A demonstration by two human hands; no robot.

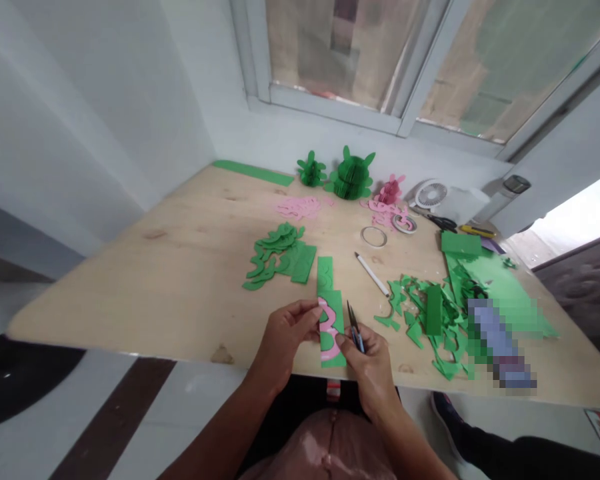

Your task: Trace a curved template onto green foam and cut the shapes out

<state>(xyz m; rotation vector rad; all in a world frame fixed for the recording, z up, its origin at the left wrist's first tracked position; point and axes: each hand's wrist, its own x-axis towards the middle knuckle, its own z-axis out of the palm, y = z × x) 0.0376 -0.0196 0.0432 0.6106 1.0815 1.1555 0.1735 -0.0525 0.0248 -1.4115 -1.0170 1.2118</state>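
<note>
Near the table's front edge, my left hand (291, 337) is closed on the left side of a green paper strip (337, 303). A curved pink paper cutout (330, 325) lies over that strip. My right hand (366, 353) has its thumb on the strip's lower right and also grips a pair of scissors (353, 320), dark blades pointing away from me. Just beyond the held strip lies another green paper piece (325, 272), with a faint curved outline on it. A white pen (372, 274) rests to the right of that piece.
Green cutouts (275, 250) are piled left, green scraps (447, 320) right. Pink scraps (297, 207) lie farther back, near green paper figures (351, 175) and a pink one (390, 191). Tape rolls (404, 223), a small fan (431, 194), a bottle (503, 199) and a yellow cutter (477, 231) stand or lie at right.
</note>
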